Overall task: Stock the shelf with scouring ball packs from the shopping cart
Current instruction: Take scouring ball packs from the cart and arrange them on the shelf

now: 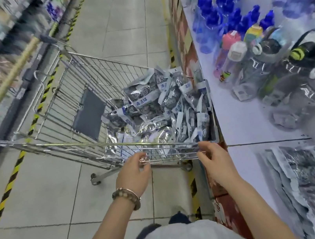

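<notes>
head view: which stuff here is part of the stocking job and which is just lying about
Job: shopping cart, scouring ball packs in it, shelf, stocked packs lying on it, left hand and right hand gripping the cart's near rim.
Just there: blue-capped bottles, wrapped dark flasks.

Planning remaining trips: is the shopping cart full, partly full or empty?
Partly full: scouring ball packs heap inside the shopping cart, mostly below its rim.

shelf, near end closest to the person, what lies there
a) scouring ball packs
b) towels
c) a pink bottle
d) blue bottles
a, a stack of scouring ball packs lies flat on the shelf at its near end; the blue bottles stand farther along.
</notes>
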`<state>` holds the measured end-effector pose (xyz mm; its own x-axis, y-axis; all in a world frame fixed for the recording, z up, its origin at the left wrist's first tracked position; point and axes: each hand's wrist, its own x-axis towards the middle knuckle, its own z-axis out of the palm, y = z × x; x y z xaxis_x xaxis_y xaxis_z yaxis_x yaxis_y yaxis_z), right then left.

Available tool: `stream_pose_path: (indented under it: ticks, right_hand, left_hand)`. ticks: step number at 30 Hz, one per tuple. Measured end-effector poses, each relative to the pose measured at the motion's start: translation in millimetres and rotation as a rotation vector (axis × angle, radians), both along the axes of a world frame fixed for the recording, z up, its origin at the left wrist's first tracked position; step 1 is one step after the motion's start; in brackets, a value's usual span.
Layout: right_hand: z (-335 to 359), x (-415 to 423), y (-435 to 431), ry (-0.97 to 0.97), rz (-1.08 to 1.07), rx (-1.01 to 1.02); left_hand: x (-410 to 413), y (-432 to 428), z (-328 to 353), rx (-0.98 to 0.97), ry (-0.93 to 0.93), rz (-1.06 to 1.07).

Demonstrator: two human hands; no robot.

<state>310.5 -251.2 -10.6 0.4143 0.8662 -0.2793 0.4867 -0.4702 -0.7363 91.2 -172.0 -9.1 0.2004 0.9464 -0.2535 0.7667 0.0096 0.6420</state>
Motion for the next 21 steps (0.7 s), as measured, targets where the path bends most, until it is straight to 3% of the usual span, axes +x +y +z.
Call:
stream_pose_path:
  ticks: [11,16,21]
  right_hand:
    - [-18.4,15.8,166.5,0.0,0.039,-0.127]
    - [-28.1,15.1,242.0,-0.013,0.018,-0.19]
    - [-43.6,18.2,288.6,-0.011,0.002,-0.276]
  left_hand:
    - [21.5,163.7,-31.8,-0.139,-0.054,0.047]
    - [30.5,249.0,-55.2,-0.168,0.028,-0.046]
    - [41.6,305.3,-93.1,-0.324,0.038,-0.056]
